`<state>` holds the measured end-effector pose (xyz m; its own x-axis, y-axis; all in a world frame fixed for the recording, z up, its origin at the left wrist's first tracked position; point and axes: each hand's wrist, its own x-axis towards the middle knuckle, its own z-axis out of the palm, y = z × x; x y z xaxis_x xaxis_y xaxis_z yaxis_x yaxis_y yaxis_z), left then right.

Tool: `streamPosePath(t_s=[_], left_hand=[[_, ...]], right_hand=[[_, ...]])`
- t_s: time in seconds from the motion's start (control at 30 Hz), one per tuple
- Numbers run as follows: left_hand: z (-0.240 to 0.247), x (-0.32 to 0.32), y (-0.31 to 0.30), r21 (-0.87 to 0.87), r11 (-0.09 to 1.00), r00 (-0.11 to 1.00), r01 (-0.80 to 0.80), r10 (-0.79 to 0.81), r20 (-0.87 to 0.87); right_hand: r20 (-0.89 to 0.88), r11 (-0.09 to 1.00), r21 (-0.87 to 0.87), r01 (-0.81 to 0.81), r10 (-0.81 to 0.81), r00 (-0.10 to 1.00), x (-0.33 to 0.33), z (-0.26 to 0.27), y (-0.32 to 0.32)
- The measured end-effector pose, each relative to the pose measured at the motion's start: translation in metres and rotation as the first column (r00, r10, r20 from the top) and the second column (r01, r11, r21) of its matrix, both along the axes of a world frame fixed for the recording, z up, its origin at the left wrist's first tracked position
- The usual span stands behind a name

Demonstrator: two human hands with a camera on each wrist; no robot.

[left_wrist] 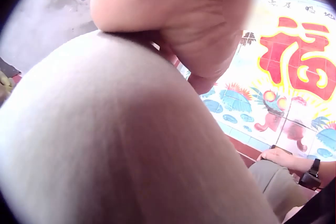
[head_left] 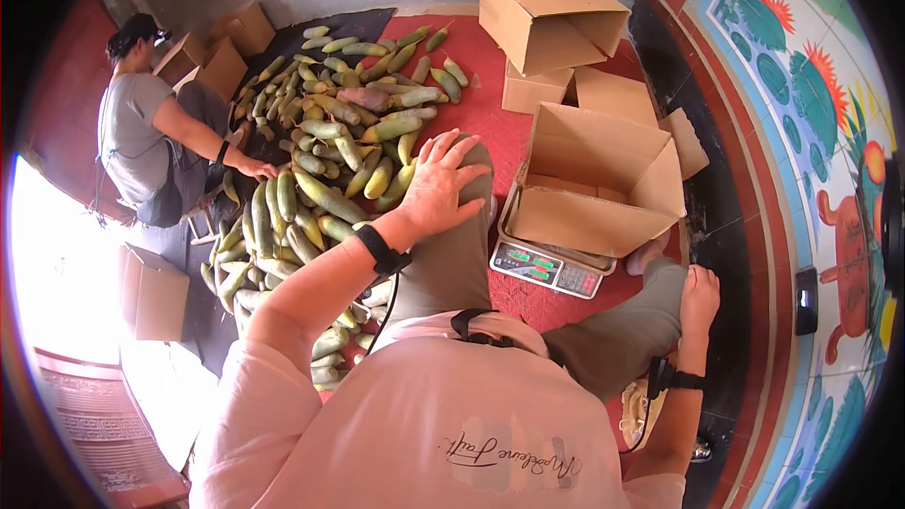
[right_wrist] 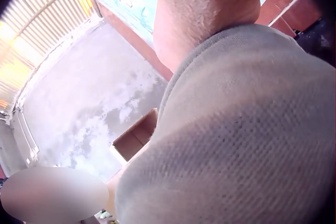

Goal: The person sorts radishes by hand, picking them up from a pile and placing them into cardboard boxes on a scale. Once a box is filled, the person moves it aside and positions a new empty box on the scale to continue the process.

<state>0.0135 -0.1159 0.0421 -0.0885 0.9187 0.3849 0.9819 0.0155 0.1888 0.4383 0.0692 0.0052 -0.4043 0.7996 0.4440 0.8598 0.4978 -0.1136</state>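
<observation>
My left hand (head_left: 443,184) lies flat with its fingers spread on my left knee (head_left: 452,254), which is in grey trousers. The left wrist view shows the palm (left_wrist: 178,19) pressed on the trouser cloth (left_wrist: 115,145). My right hand (head_left: 699,294) rests on my right knee (head_left: 622,330); in the right wrist view its palm (right_wrist: 199,3) sits on the grey fabric (right_wrist: 241,140). Neither hand holds anything. A big pile of long green and yellow fruit (head_left: 330,160) lies just beyond my left hand.
An open cardboard box (head_left: 594,184) stands on a digital scale (head_left: 547,269) between my knees. More boxes (head_left: 551,14) sit behind it on the red mat (head_left: 490,104). Another person (head_left: 141,132) sits at the pile's left. A painted tile wall (head_left: 811,85) runs along the right.
</observation>
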Motion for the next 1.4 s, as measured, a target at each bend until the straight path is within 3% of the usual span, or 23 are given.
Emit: streamPosePath(t_s=[0.2,0.37,0.53,0.63,0.8,1.03,1.13,1.23,1.27,1.3,1.37,1.4], left_hand=[[-0.010,0.002,-0.024,-0.031,0.999,0.994,0.033,-0.030,0.101],[-0.009,0.021,-0.032,-0.166,0.984,0.989,0.064,-0.040,0.145],[-0.003,0.041,-0.021,-0.286,0.952,0.989,0.108,-0.073,0.130],[0.012,0.055,-0.025,-0.361,0.930,0.988,0.070,-0.014,0.156],[0.005,0.065,-0.037,-0.371,0.929,0.982,0.021,0.051,0.183],[0.002,0.031,-0.027,-0.290,0.938,0.959,0.190,-0.113,0.262],[-0.004,0.004,-0.027,-0.056,0.998,0.879,-0.010,0.035,0.475],[-0.044,-0.039,-0.040,-0.039,0.963,0.842,-0.268,0.254,0.477],[-0.068,-0.055,-0.050,-0.086,0.934,0.795,-0.348,0.342,0.500],[-0.089,-0.069,-0.063,-0.233,0.878,0.616,-0.419,0.463,0.638],[-0.142,-0.092,-0.093,-0.316,0.763,0.546,-0.563,0.631,0.551],[-0.179,-0.105,-0.112,-0.370,0.718,0.452,-0.589,0.672,0.586]], right_hand=[[0.042,0.999,-0.023,-0.023,0.024,0.999,-0.005,0.002,0.002],[0.102,0.993,-0.110,-0.044,0.055,0.993,-0.004,0.016,0.013],[0.091,0.936,-0.280,-0.214,0.247,0.965,-0.012,0.031,0.034],[0.051,0.901,-0.317,-0.297,0.329,0.943,-0.020,0.033,0.057],[0.093,0.881,-0.353,-0.315,0.368,0.925,-0.029,0.032,0.070],[0.085,0.929,-0.280,-0.243,0.276,0.957,-0.028,0.025,0.042],[0.093,0.952,-0.233,-0.200,0.227,0.969,-0.019,0.018,0.034],[0.117,0.968,-0.200,-0.150,0.175,0.978,-0.005,0.012,0.026],[0.130,0.976,-0.175,-0.131,0.154,0.979,0.001,0.010,0.023],[0.144,0.976,-0.174,-0.131,0.157,0.977,0.008,0.009,0.019],[0.148,0.978,-0.193,-0.074,0.103,0.984,0.020,0.005,0.017],[0.158,0.978,-0.190,-0.080,0.111,0.981,0.022,0.003,0.016]])
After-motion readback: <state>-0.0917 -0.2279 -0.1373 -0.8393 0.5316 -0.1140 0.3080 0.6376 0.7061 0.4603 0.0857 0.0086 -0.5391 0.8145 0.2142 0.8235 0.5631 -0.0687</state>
